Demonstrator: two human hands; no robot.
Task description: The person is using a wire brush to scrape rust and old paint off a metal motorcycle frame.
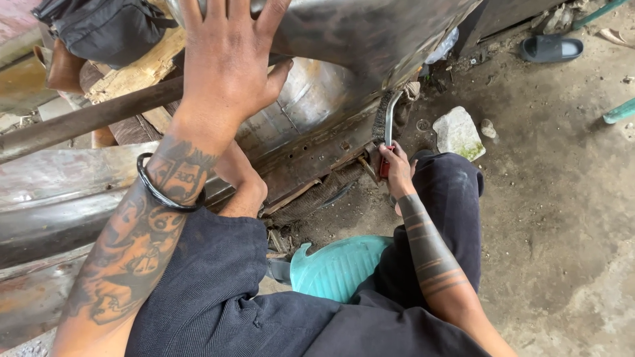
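- Across the upper middle of the frame, the curved metal panel [344, 39] looks heavy, stiff and sharp-edged; I judge it best steadied on its broad face, away from the rusted lower rim.
- At upper centre, the left hand [228, 59] lies flat on that panel, fingers spread wide, grasping nothing.
- Right of centre, the right hand [397, 173] is closed round the red handle of a wire brush [390, 125].
- The brush seems light and rigid; its long axis runs nearly upright, bristles toward the panel's lower edge, handle toward the bottom of the frame.
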